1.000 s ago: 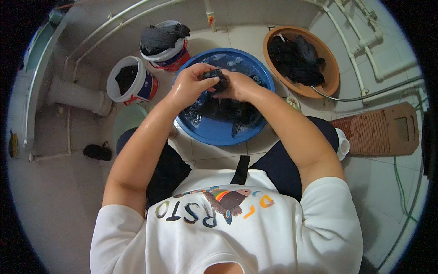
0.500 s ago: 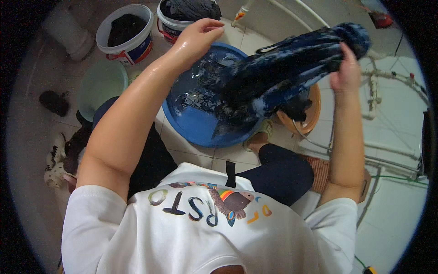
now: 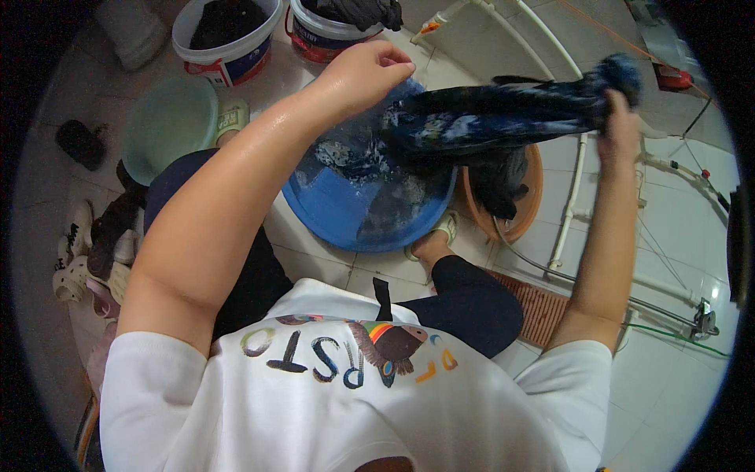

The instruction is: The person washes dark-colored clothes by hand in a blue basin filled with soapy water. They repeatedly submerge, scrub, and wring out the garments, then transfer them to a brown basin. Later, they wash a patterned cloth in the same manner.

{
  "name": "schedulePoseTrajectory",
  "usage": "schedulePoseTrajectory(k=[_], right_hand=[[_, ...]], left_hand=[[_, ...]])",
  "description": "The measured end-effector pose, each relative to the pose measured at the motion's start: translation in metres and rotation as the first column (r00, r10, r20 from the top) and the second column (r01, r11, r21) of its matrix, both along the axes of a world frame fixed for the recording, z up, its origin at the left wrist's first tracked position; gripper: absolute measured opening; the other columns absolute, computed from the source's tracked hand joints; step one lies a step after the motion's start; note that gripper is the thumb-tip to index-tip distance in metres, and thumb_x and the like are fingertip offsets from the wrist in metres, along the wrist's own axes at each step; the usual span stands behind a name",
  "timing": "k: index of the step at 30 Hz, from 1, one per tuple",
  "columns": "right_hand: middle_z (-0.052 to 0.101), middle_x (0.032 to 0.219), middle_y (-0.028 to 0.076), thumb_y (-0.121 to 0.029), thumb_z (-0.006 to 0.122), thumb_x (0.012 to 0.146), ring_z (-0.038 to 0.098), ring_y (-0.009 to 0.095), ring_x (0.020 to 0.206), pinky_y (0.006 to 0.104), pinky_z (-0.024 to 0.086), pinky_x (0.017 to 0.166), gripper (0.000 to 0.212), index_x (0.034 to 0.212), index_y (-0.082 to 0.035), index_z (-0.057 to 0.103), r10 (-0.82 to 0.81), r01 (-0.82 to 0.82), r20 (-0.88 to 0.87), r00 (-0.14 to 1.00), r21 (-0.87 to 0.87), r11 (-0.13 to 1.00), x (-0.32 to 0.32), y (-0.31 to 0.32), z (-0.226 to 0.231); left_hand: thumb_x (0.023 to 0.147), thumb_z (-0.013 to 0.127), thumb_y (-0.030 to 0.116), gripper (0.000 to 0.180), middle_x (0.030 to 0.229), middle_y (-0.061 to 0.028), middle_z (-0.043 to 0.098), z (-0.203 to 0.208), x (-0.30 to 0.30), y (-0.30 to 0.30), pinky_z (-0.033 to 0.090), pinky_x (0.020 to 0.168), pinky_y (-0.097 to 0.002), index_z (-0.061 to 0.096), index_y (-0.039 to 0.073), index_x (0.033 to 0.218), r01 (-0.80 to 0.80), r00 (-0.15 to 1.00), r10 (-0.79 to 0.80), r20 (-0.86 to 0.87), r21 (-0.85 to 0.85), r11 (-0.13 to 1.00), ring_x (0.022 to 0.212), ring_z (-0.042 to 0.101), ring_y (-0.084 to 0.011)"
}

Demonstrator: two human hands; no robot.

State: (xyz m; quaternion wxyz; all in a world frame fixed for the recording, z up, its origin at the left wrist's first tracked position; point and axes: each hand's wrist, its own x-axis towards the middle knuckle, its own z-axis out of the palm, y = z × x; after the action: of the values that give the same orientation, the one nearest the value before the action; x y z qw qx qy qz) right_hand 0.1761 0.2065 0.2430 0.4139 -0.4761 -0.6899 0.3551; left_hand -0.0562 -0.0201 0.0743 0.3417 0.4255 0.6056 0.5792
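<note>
A wet, dark blue garment (image 3: pixel 503 118) hangs bunched across a round blue basin (image 3: pixel 314 208). At upper right, my right hand (image 3: pixel 620 130) grips its raised end, which bulges beyond my fingers. The garment's other end droops over dark, foamy water and wet cloth in the basin. My left hand (image 3: pixel 366 75) is above the basin's far left rim, fingers loosely bent and thumb apart. I see nothing in it, though its palm is partly hidden. Bare skin on my left forearm shines wet.
Two white buckets (image 3: pixel 224 51) (image 3: pixel 334 27) of dark cloth stand at the far left. A pale green basin (image 3: pixel 169 130) sits nearer left, and an orange basin (image 3: pixel 535 189) with dark cloth sits right. Pipes (image 3: pixel 570 204) line the right wall. Shoes (image 3: pixel 75 275) lie at the left.
The garment has swung to a flatter line, with more of the basin's water uncovered. My right hand has shifted slightly right and lower; my left hand slightly right. The view has shifted too.
</note>
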Motion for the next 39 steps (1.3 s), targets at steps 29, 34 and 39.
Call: schedulePoseTrajectory(k=[29, 34, 39], right_hand=[[0.031, 0.132, 0.014, -0.028, 0.071, 0.061, 0.033, 0.035, 0.119, 0.0448, 0.042, 0.087, 0.073, 0.126, -0.025, 0.037, 0.527, -0.333, 0.84, -0.13, -0.538, 0.774, 0.079, -0.075, -0.543], [0.043, 0.123, 0.011, -0.021, 0.063, 0.068, 0.045, 0.029, 0.109, 0.0395, 0.039, 0.09, 0.047, 0.113, -0.016, 0.051, 0.449, -0.519, 0.892, 0.057, -0.358, 0.776, 0.093, -0.067, -0.552], [0.037, 0.128, 0.014, -0.01, 0.059, 0.068, 0.043, 0.033, 0.11, 0.0358, 0.039, 0.089, 0.053, 0.119, -0.017, 0.046, 0.403, -0.127, 0.88, 0.25, -0.383, 0.915, 0.06, -0.104, -0.475]], left_hand=[[0.084, 0.054, 0.017, 0.024, 0.099, -0.0034, 0.057, -0.013, 0.033, 0.033, 0.038, 0.084, -0.0231, 0.054, 0.002, 0.103, 0.167, 0.97, -0.091, 0.226, -0.344, 0.924, 0.093, 0.051, -0.0101], [0.083, 0.055, 0.019, 0.025, 0.097, -0.0028, 0.057, -0.011, 0.034, 0.035, 0.039, 0.082, -0.0231, 0.055, 0.001, 0.102, 0.143, 0.982, -0.083, 0.172, -0.379, 0.914, 0.091, 0.05, -0.0093], [0.083, 0.054, 0.018, 0.025, 0.094, -0.0029, 0.057, -0.012, 0.025, 0.026, 0.04, 0.08, -0.0231, 0.055, 0.0, 0.1, 0.103, 0.995, -0.1, 0.025, -0.266, 0.959, 0.088, 0.051, -0.0096]])
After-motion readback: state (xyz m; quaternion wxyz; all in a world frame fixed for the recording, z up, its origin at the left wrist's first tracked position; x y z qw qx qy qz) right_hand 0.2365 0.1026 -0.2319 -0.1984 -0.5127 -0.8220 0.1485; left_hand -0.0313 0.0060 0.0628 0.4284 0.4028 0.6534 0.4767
